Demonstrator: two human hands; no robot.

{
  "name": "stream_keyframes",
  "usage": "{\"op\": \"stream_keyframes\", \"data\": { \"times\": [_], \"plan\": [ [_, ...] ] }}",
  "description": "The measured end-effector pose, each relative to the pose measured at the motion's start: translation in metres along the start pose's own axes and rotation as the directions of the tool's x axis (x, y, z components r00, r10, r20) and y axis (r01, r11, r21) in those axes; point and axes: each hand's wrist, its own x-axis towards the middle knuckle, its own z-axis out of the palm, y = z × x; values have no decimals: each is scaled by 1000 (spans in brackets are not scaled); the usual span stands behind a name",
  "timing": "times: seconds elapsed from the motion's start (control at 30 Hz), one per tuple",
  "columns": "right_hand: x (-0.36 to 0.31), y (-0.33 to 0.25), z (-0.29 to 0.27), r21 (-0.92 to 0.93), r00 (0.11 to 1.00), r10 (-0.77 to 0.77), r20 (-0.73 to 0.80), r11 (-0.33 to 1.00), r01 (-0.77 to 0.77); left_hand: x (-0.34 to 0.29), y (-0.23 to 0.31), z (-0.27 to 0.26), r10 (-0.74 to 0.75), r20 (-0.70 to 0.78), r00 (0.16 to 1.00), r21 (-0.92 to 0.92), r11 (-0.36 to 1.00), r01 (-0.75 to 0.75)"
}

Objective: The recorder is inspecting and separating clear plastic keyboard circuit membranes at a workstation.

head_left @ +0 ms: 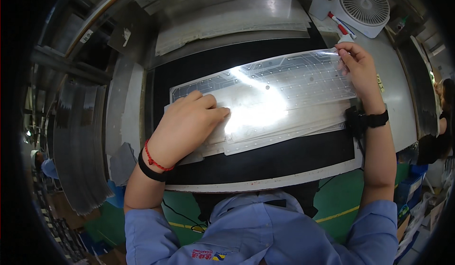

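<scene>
A long clear plastic sheet [303,77] with printed circuit lines and small dots slants across the black mat, glare bright over its middle. My right hand [356,66] pinches its far right corner between thumb and fingers. Over its left end, my left hand [192,123] is closed, fingers bent and thumb pressed in against it; the hand covers that end's near corner. Beneath lie several similar thin sheets [284,134], loosely fanned with uneven edges toward me.
The black mat [265,165] covers the worktop. Behind it rests a stack of pale sheets [232,25]. A white fan [365,4], a bottle [321,5] and a red-and-white marker [340,25] stand back right. Grey stacked sheets [78,141] stand on the left.
</scene>
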Motion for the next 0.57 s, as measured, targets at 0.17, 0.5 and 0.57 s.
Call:
{"op": "stream_keyframes", "data": {
  "times": [0.17,0.5,0.57],
  "plan": [
    [0,0,2,3,1000,-8,-4,1000,8,1,1,3,-9,-22,1000,14,1000,10],
    [2,2,-1,-29,1000,5,25,1000,-4,-2,1,0,1,12,1000,43,999,-2],
    [1,2,-1,6,1000,-10,19,1000,10,-4,0,-1,3,30,1000,35,999,-4]
  ]
}}
